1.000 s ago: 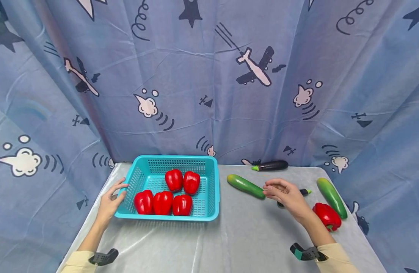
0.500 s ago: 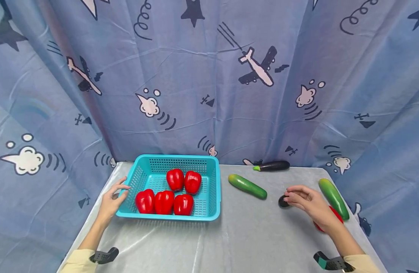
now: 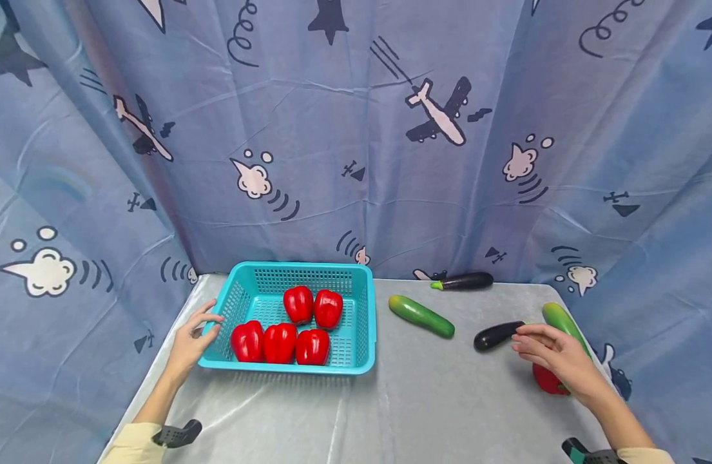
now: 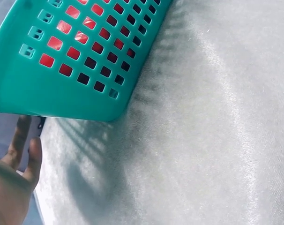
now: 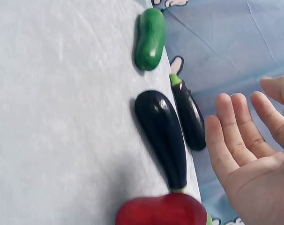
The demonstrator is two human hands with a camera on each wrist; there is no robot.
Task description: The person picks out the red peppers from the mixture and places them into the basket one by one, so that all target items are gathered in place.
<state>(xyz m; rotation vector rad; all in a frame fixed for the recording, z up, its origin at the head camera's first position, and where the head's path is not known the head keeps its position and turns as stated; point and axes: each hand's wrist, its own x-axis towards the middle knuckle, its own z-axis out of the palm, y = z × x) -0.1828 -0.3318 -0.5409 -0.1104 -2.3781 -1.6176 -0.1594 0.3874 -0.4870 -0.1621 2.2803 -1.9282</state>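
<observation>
My left hand (image 3: pixel 186 343) is at the left side of a turquoise plastic basket (image 3: pixel 286 368), extended fingers right at its rim and thumb apart. Several shiny red bell peppers (image 3: pixel 279 343) lie inside the basket. On the right, my right hand (image 3: pixel 560 362) hovers palm inward with loosely bent fingers and nothing held. It partly covers another red bell pepper (image 3: pixel 546 379) on the table in the head view. In the right wrist view this pepper (image 5: pixel 158 211) sits below the stem end of a dark eggplant (image 5: pixel 161 133), with the fingers off to the right.
A green cucumber (image 3: pixel 421 316) lies between basket and eggplant. A second eggplant (image 3: pixel 467 281) lies along the table's back edge. Another green cucumber (image 3: pixel 560 317) is near the right edge, partly behind my right hand. A blue patterned curtain (image 3: pixel 309 161) surrounds the table.
My right hand has moved right, from beside the middle cucumber, past the nearer eggplant, to above the loose red bell pepper. The left hand stays at the basket.
</observation>
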